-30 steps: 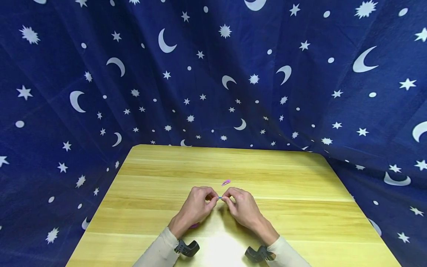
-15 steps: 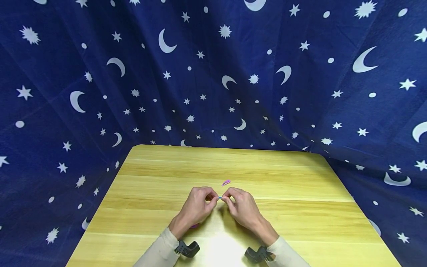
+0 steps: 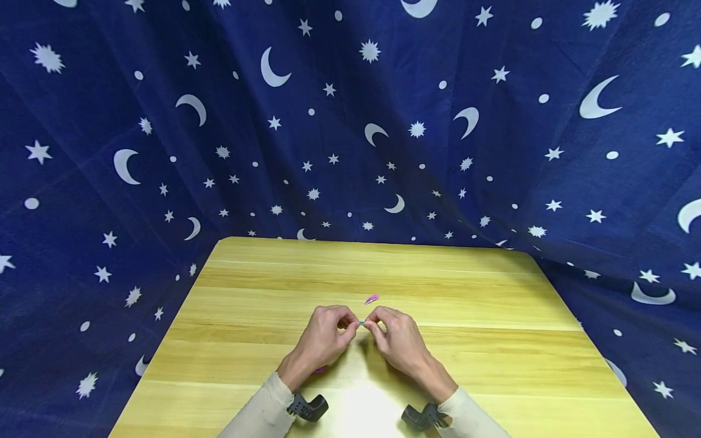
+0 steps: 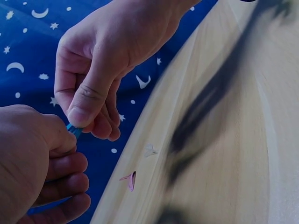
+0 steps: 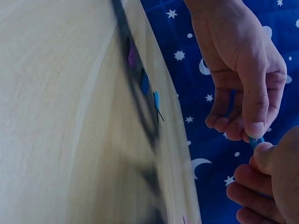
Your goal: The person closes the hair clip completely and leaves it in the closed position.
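In the head view my left hand (image 3: 324,333) and right hand (image 3: 398,339) meet above the middle of the table. Between their thumbs and forefingers they pinch a small blue snap hair clip (image 3: 361,323), one hand at each end. Most of the clip is covered by fingertips; the left wrist view shows a bit of the blue hair clip (image 4: 74,130) between the two thumbs. From the right wrist view, the same short piece of hair clip (image 5: 255,141) is visible. Just beyond the hands a pink hair clip (image 3: 372,299) lies on the table.
A purple clip (image 5: 131,57), a dark blue clip (image 5: 144,82) and a light blue clip (image 5: 157,101), its parts spread, lie in a row on the wooden table (image 3: 246,292). Near the pink one is a pale clip (image 4: 150,150). Starry blue cloth (image 3: 350,121) hangs behind.
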Demonstrator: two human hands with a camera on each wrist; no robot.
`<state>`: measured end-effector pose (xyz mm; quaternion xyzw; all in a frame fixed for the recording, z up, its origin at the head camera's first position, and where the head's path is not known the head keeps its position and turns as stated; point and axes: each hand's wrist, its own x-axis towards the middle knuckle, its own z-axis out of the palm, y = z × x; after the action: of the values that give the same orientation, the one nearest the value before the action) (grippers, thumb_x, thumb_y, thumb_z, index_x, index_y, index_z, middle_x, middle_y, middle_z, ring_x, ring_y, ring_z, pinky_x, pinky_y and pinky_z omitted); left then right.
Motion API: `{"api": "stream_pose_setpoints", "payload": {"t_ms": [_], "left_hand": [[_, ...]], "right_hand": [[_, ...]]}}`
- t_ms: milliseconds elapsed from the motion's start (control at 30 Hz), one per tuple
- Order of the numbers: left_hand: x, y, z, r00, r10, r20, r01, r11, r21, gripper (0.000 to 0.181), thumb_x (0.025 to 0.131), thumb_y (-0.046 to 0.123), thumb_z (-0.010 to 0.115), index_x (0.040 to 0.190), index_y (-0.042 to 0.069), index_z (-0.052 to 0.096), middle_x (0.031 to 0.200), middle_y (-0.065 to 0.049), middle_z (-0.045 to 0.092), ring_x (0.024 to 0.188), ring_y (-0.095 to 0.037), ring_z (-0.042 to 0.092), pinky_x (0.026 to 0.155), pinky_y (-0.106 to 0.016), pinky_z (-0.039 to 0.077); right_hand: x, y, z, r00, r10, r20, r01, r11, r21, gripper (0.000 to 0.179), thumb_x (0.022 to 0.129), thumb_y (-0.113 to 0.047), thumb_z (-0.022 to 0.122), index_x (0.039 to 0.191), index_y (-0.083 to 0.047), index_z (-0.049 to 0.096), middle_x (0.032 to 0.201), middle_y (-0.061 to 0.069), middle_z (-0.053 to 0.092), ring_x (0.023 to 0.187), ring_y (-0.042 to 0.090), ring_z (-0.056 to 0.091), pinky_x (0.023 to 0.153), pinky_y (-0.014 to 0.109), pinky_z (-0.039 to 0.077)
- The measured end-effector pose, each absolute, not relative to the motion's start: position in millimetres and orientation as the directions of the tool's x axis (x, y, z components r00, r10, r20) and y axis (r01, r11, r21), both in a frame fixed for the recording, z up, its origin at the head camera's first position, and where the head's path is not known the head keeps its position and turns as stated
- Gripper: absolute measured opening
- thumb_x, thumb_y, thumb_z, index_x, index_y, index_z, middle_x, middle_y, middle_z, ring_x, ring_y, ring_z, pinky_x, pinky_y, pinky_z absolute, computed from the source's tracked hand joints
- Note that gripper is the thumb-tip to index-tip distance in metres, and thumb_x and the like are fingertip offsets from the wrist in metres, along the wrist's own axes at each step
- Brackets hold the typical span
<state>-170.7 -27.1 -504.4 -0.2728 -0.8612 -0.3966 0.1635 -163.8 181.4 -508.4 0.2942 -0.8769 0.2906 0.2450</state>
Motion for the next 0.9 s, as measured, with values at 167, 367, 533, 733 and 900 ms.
{"api": "stream_pose_setpoints", "payload": {"t_ms": [167, 367, 533, 733, 900], "left_hand": [[-170.9, -27.0, -503.1, -0.796, 0.340, 0.501, 0.601, 0.534, 0.595, 0.012, 0.094, 0.003, 0.080, 0.087, 0.012, 0.077, 0.081, 0.003, 0.079, 0.074, -0.005, 0.073, 0.069, -0.025, 0.064], [-170.9, -27.6, -502.5, -0.801, 0.340, 0.493, 0.595, 0.537, 0.598, 0.011, 0.094, 0.004, 0.080, 0.087, 0.012, 0.078, 0.082, 0.002, 0.080, 0.074, -0.005, 0.073, 0.069, -0.026, 0.064], [-171.0, -28.2, -502.1, -0.798, 0.341, 0.496, 0.599, 0.540, 0.591, 0.011, 0.094, 0.004, 0.081, 0.087, 0.012, 0.078, 0.082, 0.003, 0.080, 0.074, -0.004, 0.073, 0.069, -0.024, 0.063], [-170.5, -28.0, -502.9, -0.796, 0.342, 0.499, 0.601, 0.540, 0.590, 0.012, 0.094, 0.004, 0.080, 0.087, 0.013, 0.078, 0.081, 0.003, 0.079, 0.073, -0.002, 0.072, 0.069, -0.023, 0.062], [-170.4, -27.7, -503.2, -0.797, 0.339, 0.500, 0.601, 0.538, 0.592, 0.012, 0.094, 0.004, 0.080, 0.086, 0.013, 0.078, 0.081, 0.003, 0.079, 0.073, -0.003, 0.072, 0.069, -0.020, 0.061]], "right_hand": [[-164.7, 181.2, -508.1, -0.704, -0.371, 0.606, -0.662, 0.651, -0.371, 0.015, 0.093, -0.009, 0.086, 0.091, -0.015, 0.072, 0.088, -0.004, 0.079, 0.084, 0.014, 0.076, 0.075, 0.033, 0.063], [-165.0, 180.8, -508.5, -0.699, -0.368, 0.613, -0.665, 0.649, -0.369, 0.015, 0.093, -0.010, 0.086, 0.091, -0.015, 0.072, 0.088, -0.004, 0.078, 0.084, 0.014, 0.076, 0.074, 0.033, 0.063], [-164.5, 180.2, -508.3, -0.700, -0.364, 0.614, -0.663, 0.650, -0.371, 0.015, 0.093, -0.009, 0.086, 0.091, -0.015, 0.072, 0.088, -0.004, 0.078, 0.084, 0.014, 0.076, 0.074, 0.033, 0.063], [-163.9, 180.2, -509.2, -0.701, -0.367, 0.612, -0.664, 0.650, -0.371, 0.016, 0.093, -0.009, 0.086, 0.091, -0.015, 0.072, 0.087, -0.004, 0.077, 0.082, 0.012, 0.074, 0.073, 0.031, 0.062], [-164.3, 180.6, -509.9, -0.699, -0.367, 0.613, -0.666, 0.647, -0.372, 0.015, 0.094, -0.009, 0.086, 0.091, -0.016, 0.072, 0.087, -0.005, 0.077, 0.082, 0.011, 0.074, 0.072, 0.031, 0.062]]}}
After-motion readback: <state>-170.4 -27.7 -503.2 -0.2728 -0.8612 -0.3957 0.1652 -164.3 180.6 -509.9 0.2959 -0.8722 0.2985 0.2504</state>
